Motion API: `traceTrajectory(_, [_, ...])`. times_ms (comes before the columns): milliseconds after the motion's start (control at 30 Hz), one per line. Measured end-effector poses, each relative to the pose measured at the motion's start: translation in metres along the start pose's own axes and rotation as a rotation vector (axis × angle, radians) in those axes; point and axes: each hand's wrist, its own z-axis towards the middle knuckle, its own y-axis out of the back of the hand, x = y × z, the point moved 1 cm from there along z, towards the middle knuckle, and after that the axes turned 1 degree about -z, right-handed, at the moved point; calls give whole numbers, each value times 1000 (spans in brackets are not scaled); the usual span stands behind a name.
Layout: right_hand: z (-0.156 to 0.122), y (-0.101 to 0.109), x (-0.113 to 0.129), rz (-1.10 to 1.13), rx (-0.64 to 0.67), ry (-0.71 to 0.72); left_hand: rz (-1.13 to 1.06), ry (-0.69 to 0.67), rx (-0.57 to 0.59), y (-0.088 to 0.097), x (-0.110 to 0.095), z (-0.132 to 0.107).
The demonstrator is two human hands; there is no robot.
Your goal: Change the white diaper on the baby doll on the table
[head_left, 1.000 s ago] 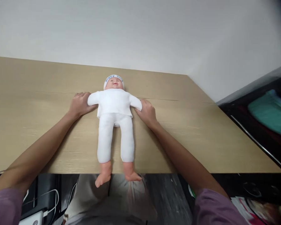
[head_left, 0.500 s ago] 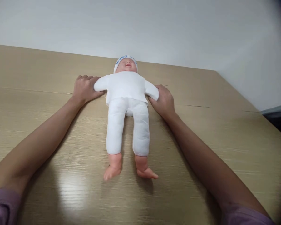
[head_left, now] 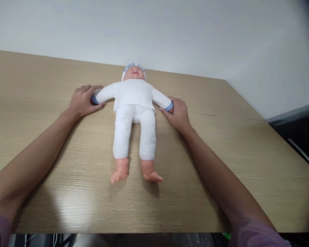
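A baby doll (head_left: 135, 92) in a white top, white trousers and a white cap with blue lettering lies on its back on the wooden table, arms spread, bare feet towards me. My left hand (head_left: 83, 99) is around the end of the doll's sleeve on the left, thumb below and fingers above, with a blue cuff (head_left: 94, 99) showing. At the other sleeve end my right hand (head_left: 177, 111) is wrapped around the doll's hand, beside a second blue cuff (head_left: 169, 106). Both doll hands are mostly hidden by mine.
The table (head_left: 74, 144) has a seam across it and a front edge near me. A pale wall (head_left: 154, 31) rises behind it. Dark furniture (head_left: 298, 127) stands past the right edge, and dark items show below the front edge.
Both hands have slid outward to the sleeve ends, and the blue cuffs are now exposed. The doll's arms look more extended. The view has shifted, showing the table's front edge.
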Motion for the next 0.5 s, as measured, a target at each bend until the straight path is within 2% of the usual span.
traceTrajectory(167, [4,-4,-12,-13,20,-45,-61,35,-13,-3,18,0])
traceTrajectory(267, [-1,-5,-8,-73,12,-111,-83,61,-59,-4,13,-6])
traceTrajectory(367, [-15,1,14,-71,-54,-115,-143,97,-203,-1,-21,-17])
traceTrajectory(433, [-27,10,39,-14,-102,-71,-226,102,-329,2,-60,-24])
traceTrajectory(500, [-41,26,72,77,-154,-45,-309,62,-443,8,-107,-32])
